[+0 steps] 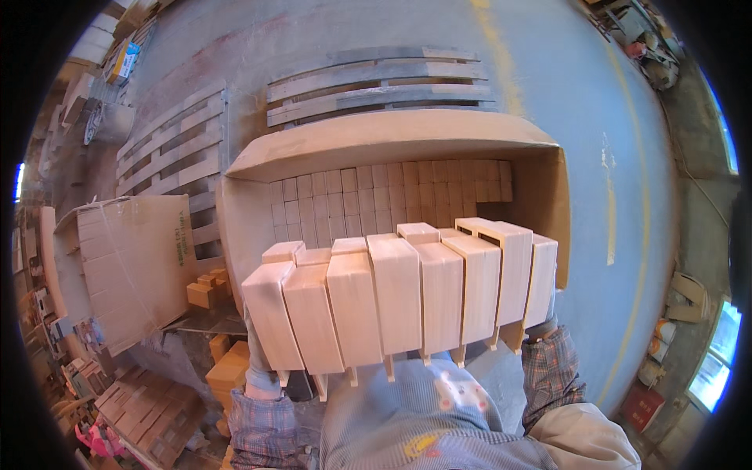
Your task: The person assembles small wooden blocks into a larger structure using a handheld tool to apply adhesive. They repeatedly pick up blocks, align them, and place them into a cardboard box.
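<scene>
Over the near edge of the open carton (pixel 399 137), you hold a row of wooden boxes (pixel 398 305) between your left hand (pixel 258 366) and right hand (pixel 541 330); how far their fingers part cannot be told. A slatted pallet (pixel 380 97) lies past its far edge, another carton (pixel 133 266) crowds its left, and grey floor (pixel 583 235) stretches rightward.

Blocks (pixel 366 191) lie in the carton (pixel 399 135) before a pallet (pixel 431 94)
</scene>
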